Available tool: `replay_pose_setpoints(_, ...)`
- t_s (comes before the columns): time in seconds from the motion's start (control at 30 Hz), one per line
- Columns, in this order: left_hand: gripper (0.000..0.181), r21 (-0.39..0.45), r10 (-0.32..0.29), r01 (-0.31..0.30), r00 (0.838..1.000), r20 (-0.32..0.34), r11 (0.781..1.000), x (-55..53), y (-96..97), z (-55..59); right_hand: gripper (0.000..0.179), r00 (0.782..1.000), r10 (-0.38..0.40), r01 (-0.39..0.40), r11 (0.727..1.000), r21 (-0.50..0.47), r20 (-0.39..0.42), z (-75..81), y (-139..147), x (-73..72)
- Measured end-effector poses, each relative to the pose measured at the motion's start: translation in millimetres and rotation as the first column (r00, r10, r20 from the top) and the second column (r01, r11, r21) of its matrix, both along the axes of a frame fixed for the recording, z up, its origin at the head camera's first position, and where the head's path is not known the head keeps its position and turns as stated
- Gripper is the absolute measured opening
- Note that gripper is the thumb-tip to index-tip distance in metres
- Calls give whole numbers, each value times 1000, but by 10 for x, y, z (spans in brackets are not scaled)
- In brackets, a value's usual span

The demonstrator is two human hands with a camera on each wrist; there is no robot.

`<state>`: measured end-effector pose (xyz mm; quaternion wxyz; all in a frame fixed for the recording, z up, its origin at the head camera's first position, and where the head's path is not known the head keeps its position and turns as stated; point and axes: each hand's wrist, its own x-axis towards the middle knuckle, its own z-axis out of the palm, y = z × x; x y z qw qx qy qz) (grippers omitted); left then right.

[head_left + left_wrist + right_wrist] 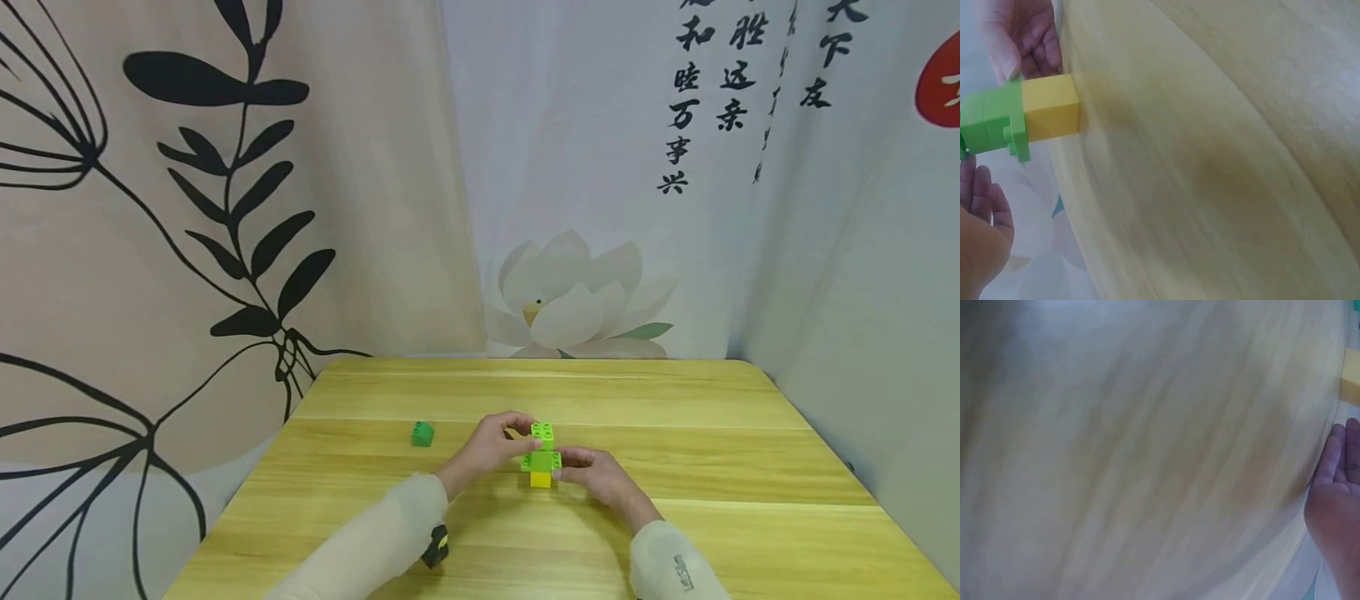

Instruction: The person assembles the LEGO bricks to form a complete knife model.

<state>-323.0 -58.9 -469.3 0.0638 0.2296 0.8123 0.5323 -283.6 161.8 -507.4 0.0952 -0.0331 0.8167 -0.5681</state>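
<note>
"Item one?"

"One stack of toy blocks (542,461), before the person, near the middle of the table (750,467). Yellow block (540,481) at the bottom, wide green block (542,462) above it, narrower bright green part with studs at the top. Upright."

"Standing on the wood, or lifted?"

"I could not tell."

"The hands?"

"Left hand (486,448): closed on the bright green top, thumb in front, fingers behind. Right hand (602,479): thumb and fingers gripped the right end of the wide green block."

"Loose pieces?"

"One green block (422,434), darker than the stack, to the left on the table, well apart from the stack and touched by neither hand."

"Clothing?"

"Two pale sleeves (375,537), the right one with dark lettering. One black item with a yellow mark (435,547) just beside the left cuff; its kind was unclear."

"Backdrop?"

"Curtains (397,167) behind the table: black leafy plant print (251,92) on the left; pale flower print (573,312), black writing (678,117) and red patch (939,83) towards the right."
</note>
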Motion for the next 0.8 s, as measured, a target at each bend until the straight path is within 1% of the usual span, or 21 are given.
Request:
replay_pose_setpoints(0.07, 25, 1, 0, 0, 1000, -4, 1000, 2, 1, 14, 51, 1000, -2, 2, 1000, -3, 3, 3, -2, -2)
replay_pose_setpoints(0.2, 24, -28, -2, 1, 999, -39, 1000, 2, -6, 49, 50, 1000, -6, 6, 1000, 5, 3, 9, -3, -2)
replay_pose_setpoints(0.37, 24, -58, -25, 22, 998, -53, 998, 12, -12, 76, 50, 1000, 1, -1, 1000, 4, 9, 7, 2, -1)
replay_pose_setpoints(0.57, 24, -63, -26, 22, 998, -56, 998, -4, -20, 38, 51, 999, 20, -19, 999, -31, 25, 10, 6, 4)
replay_pose_setpoints(0.67, 25, -49, -19, 17, 999, -49, 999, -9, -17, 1, 51, 999, 20, -19, 999, -32, 29, 10, 8, 1)
replay_pose_setpoints(0.8, 26, -35, -13, 12, 999, -42, 999, -7, -22, -35, 52, 1000, 15, -14, 1000, -7, 19, 15, -2, -6)
